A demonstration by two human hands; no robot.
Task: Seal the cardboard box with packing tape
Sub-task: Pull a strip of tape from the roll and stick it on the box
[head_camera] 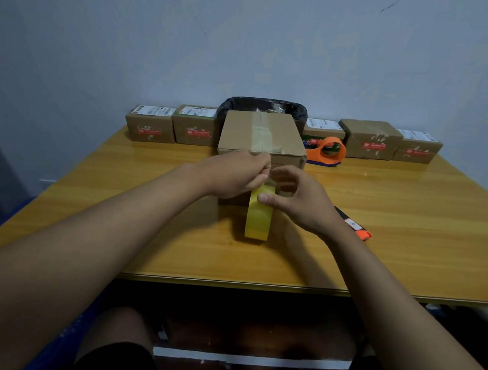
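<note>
A brown cardboard box [262, 134] stands in the middle of the wooden table [120, 205], with a strip of clear tape running along its top seam toward me. A roll of yellowish packing tape [258, 217] stands on edge on the table just in front of the box. My left hand [236, 174] is closed at the box's near top edge, pinching the tape there. My right hand [299, 200] grips the roll from the right, thumb across its upper face. The box's front face is mostly hidden behind both hands.
Several small labelled parcels [150, 124] line the back edge against the wall. A black-lined bin [264, 106] sits behind the box. An orange tape dispenser [327, 150] lies right of the box. An orange and black cutter [355, 226] lies by my right wrist.
</note>
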